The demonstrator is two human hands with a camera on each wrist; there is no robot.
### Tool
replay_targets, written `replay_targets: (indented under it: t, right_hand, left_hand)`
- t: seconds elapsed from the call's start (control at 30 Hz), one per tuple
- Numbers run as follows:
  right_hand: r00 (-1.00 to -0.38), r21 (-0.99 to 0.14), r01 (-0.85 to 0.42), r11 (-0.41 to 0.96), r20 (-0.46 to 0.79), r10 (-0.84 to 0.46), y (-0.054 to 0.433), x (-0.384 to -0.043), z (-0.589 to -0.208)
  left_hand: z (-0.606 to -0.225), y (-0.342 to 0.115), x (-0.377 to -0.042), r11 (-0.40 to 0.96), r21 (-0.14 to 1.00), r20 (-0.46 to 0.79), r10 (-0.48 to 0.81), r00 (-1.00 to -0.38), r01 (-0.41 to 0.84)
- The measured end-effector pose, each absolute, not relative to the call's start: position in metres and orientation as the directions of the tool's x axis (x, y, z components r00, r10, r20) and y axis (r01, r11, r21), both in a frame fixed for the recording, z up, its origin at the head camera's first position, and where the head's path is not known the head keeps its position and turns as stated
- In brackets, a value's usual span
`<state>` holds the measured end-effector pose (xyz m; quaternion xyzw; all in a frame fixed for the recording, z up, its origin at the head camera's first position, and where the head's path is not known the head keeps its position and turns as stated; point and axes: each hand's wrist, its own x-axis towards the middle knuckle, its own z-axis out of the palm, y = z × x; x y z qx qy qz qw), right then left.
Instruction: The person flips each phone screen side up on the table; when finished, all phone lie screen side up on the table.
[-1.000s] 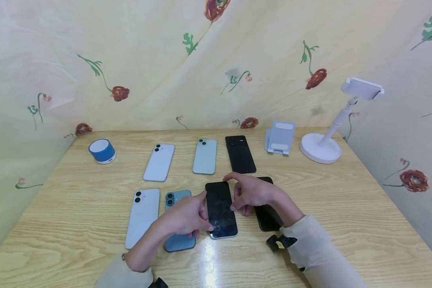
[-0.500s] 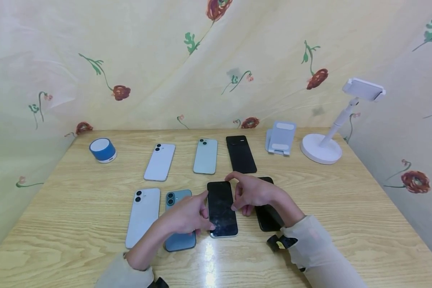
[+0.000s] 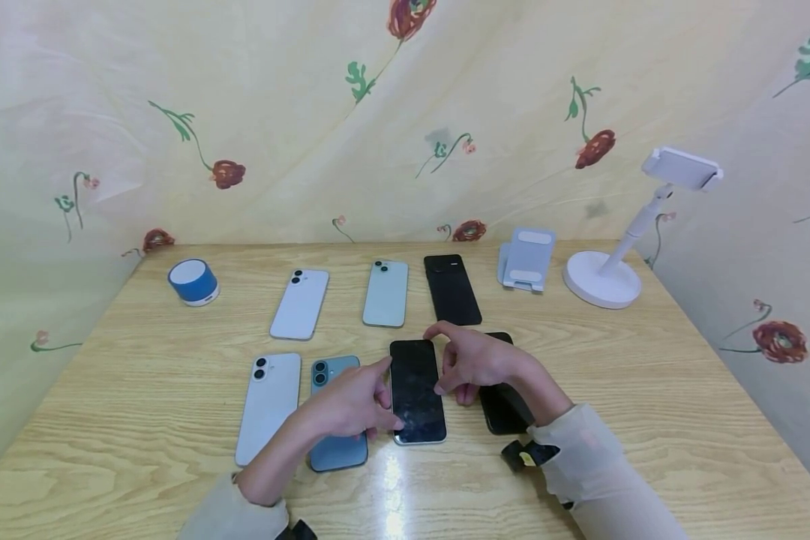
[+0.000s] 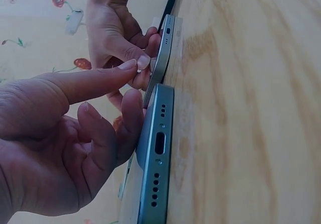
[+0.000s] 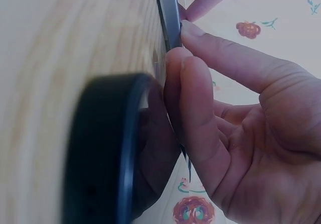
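A black-screened smartphone (image 3: 415, 397) lies face up between both hands. My left hand (image 3: 347, 401) touches its left edge, index finger near the upper corner and thumb near the lower one. Beneath that hand a blue smartphone (image 3: 337, 454) lies camera side up, partly covered; its charging port faces the left wrist view. On the other side, my right hand (image 3: 475, 358) has a bent index finger at the top right corner and its thumb (image 5: 220, 50) at the right edge. A second black smartphone (image 3: 505, 411) lies partly hidden under the right hand and wrist.
A white smartphone (image 3: 268, 405) lies at front left. Behind are a lilac-white smartphone (image 3: 299, 304), a pale green smartphone (image 3: 385, 294) and a black smartphone (image 3: 453, 291). A blue speaker (image 3: 193, 283), a small phone stand (image 3: 528, 259) and a tall white stand (image 3: 604, 277) stand farther back.
The smartphone between the hands has shifted very slightly right and away, sitting a little straighter. Both hands keep nearly the same place at its edges.
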<state>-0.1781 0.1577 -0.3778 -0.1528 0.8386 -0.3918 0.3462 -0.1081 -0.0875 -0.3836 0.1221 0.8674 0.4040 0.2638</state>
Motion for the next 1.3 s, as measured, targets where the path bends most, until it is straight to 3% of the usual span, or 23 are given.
replay_targets:
  t: [0.27,0.47,0.57,0.8,1.03,1.3]
  right_hand:
    - [-0.706,-0.762,0.013,0.648,-0.466,-0.533,0.152,-0.180,-0.380]
    - [-0.717,-0.774,-0.006,0.633,-0.438,-0.542,0.149,-0.180,-0.374]
    - [-0.741,-0.791,-0.044,0.610,-0.384,-0.551,0.148,-0.181,-0.366]
    - [-0.729,-0.793,-0.189,0.579,-0.281,-0.624,0.129,-0.188,-0.351]
    - [-0.686,-0.728,-0.254,0.637,-0.328,-0.649,0.091,-0.193,-0.346]
    - [-0.635,-0.692,-0.262,0.673,-0.402,-0.660,0.058,-0.195,-0.361]
  left_hand:
    - [-0.384,-0.094,-0.106,0.636,0.772,-0.347,0.426,-0.836,0.004]
    - [-0.374,-0.114,-0.102,0.653,0.757,-0.299,0.376,-0.877,0.021]
    - [-0.368,-0.127,-0.100,0.662,0.749,-0.279,0.334,-0.901,0.013]
    - [-0.365,-0.156,-0.087,0.709,0.704,-0.283,0.227,-0.932,-0.041]
    - [-0.368,-0.170,-0.069,0.739,0.668,-0.302,0.162,-0.939,-0.087]
    - [-0.375,-0.172,-0.055,0.703,0.685,-0.405,0.147,-0.903,-0.192]
